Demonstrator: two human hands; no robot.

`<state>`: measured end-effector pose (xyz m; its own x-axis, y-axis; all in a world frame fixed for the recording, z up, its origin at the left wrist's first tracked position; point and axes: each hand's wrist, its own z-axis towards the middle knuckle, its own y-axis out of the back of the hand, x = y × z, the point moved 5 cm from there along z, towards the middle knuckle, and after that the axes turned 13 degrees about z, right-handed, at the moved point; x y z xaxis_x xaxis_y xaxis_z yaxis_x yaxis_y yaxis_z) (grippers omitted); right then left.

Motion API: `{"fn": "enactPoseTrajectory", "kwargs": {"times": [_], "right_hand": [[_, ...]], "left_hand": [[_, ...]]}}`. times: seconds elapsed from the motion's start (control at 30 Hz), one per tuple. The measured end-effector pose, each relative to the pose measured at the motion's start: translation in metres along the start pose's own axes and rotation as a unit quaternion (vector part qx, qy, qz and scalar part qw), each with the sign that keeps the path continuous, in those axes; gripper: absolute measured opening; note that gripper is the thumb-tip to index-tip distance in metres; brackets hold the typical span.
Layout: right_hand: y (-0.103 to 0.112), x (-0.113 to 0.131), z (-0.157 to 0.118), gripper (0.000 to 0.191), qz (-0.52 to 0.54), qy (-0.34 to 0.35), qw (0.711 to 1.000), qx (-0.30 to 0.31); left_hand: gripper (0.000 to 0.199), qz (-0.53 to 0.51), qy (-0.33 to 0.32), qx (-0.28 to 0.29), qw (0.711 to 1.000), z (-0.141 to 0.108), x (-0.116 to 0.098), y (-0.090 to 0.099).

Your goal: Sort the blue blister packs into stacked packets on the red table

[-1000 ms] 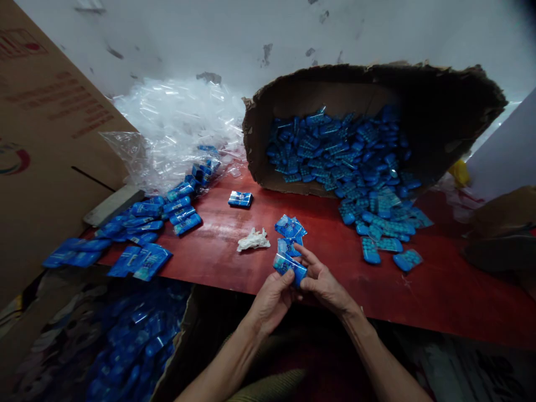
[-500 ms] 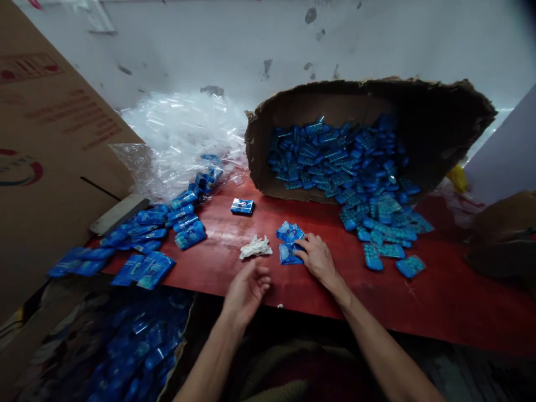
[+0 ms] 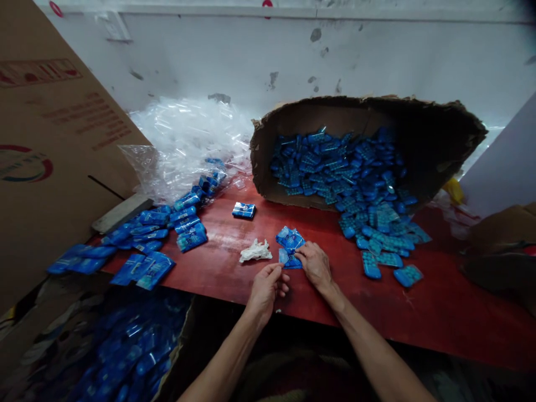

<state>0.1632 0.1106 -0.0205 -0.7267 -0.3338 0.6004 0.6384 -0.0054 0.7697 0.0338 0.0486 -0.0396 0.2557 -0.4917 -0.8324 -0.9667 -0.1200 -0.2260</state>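
Observation:
Two flat blue printed pieces lie near the middle of the red table, the far one (image 3: pixel 290 237) touching the near one (image 3: pixel 288 258). My right hand (image 3: pixel 316 265) pinches the right edge of the near piece. At that piece's lower left corner is my left hand (image 3: pixel 268 287), thumb and forefinger pressed together; whether it grips the corner is too small to tell. A crumpled white wad (image 3: pixel 255 251) lies left of the pieces. Farther back sits a small stack of blue cards (image 3: pixel 243 210).
An open cardboard box (image 3: pixel 288 199) on its side spills blue packs onto the red table (image 3: pixel 355 296). Filled blue packs (image 3: pixel 146 229) and clear plastic bags (image 3: pixel 188 134) lie at the left, by a large carton (image 3: pixel 54 123). Below the edge are more blue packs (image 3: pixel 129 346).
My left hand has moved right and up to the near blue piece, its thumb and forefinger now together. My right hand stays at the same piece, fingers closed tighter. The view has tilted slightly upward.

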Motion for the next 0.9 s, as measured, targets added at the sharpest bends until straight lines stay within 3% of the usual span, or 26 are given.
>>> {"fn": "enactPoseTrajectory", "kwargs": {"times": [0.13, 0.27, 0.43, 0.53, 0.63, 0.7, 0.77, 0.9], "right_hand": [[-0.001, 0.004, -0.001, 0.018, -0.007, 0.001, 1.0, -0.024], [0.011, 0.015, -0.01, 0.023, 0.004, 0.005, 0.999, -0.049], [0.029, 0.037, -0.024, 0.018, 0.166, 0.047, 0.983, -0.065], [0.024, 0.028, -0.023, 0.024, 0.369, -0.047, 0.926, -0.067], [0.001, 0.018, -0.023, 0.028, 0.564, -0.173, 0.807, -0.002], [-0.01, 0.018, -0.024, 0.025, 0.621, -0.201, 0.757, 0.021], [-0.014, 0.018, -0.026, 0.023, 0.626, -0.206, 0.752, 0.003], [-0.019, 0.019, -0.028, 0.02, 0.596, -0.211, 0.774, -0.03]], "left_hand": [[0.038, 0.021, -0.004, -0.027, 0.999, 0.0, 0.0, -0.002], [0.047, 0.044, -0.021, -0.078, 0.996, 0.0, -0.004, -0.001], [0.037, 0.057, -0.049, -0.059, 0.995, 0.005, -0.008, -0.008], [0.03, 0.049, -0.058, -0.072, 0.994, 0.007, -0.007, -0.009], [0.028, 0.036, -0.072, -0.067, 0.995, 0.007, -0.005, -0.01], [0.026, 0.033, -0.08, -0.064, 0.994, 0.007, -0.005, -0.011], [0.025, 0.036, -0.084, -0.075, 0.993, 0.006, -0.005, -0.012], [0.025, 0.029, -0.082, -0.105, 0.991, 0.008, -0.003, -0.012]]}}
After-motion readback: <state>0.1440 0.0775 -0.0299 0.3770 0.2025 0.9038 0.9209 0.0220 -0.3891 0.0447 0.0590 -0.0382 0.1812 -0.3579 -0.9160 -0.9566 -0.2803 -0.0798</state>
